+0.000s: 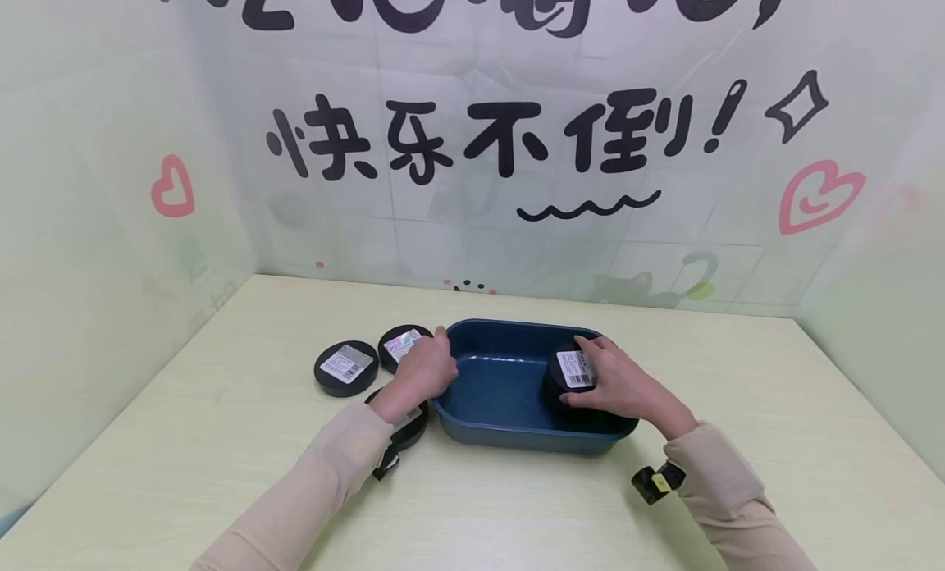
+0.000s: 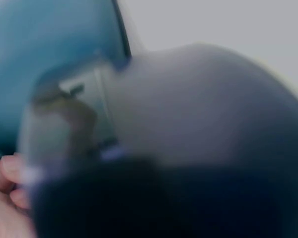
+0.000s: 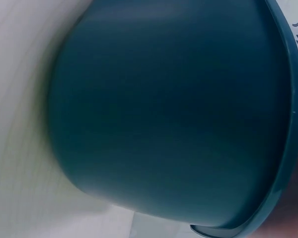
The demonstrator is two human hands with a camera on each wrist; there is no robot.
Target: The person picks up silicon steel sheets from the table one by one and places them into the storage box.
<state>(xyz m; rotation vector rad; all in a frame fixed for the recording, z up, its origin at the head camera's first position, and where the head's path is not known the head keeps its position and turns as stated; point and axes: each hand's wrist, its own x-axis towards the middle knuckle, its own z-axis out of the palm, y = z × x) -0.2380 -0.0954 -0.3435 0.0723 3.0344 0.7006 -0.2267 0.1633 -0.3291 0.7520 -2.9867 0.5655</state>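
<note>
A dark blue plastic basin (image 1: 490, 395) sits on the table. My left hand (image 1: 425, 371) grips its left rim with curled fingers; in the left wrist view those fingers (image 2: 12, 171) show beside the basin's wall. Inside the basin's right end, my right hand (image 1: 620, 384) holds a round black disc-shaped container (image 1: 574, 369) with a white label, thumb on the near side and fingers on the far side. Something dark shows under that container. In the right wrist view the basin's outer wall (image 3: 174, 109) hides most of the right hand.
Left of the basin lie three more black round containers: one at far left (image 1: 345, 368), one behind the left hand (image 1: 402, 341), and one partly under the left wrist (image 1: 410, 428). A printed cloth backdrop (image 1: 472, 226) stands behind the table (image 1: 701, 358).
</note>
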